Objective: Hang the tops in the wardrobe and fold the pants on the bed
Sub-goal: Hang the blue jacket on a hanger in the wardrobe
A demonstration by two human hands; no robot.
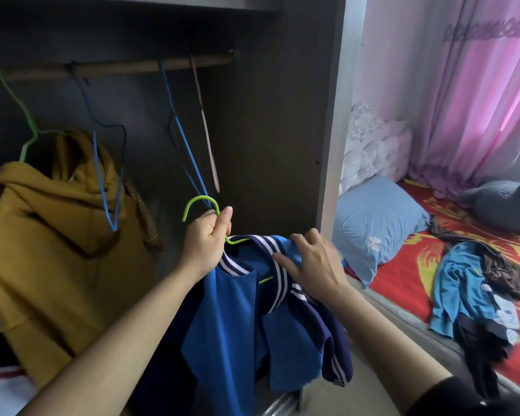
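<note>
One yellow hoodie (57, 235) already hangs on the wardrobe rail (117, 69). My left grip (206, 238) clasps the green hanger (199, 199) carrying a blue top (228, 319), below the rail; my right grip (312, 265), fingers loose, rests on its shoulder. Unfolded clothes (460, 283) wait on the bed (403, 274).

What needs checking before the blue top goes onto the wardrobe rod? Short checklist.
1. Left hand grips the green hanger below its hook: ok.
2. Hook free and open: ok.
3. Blue top seated on both hanger arms: cannot tell; right hand touches the collar, and fabric hides the far arm.
4. Bare stretch on the rod: ok, between the dark hanger and the blue hanger.
5. Path up clear: not ok; the blue hanger dangles close by the hook.
</note>
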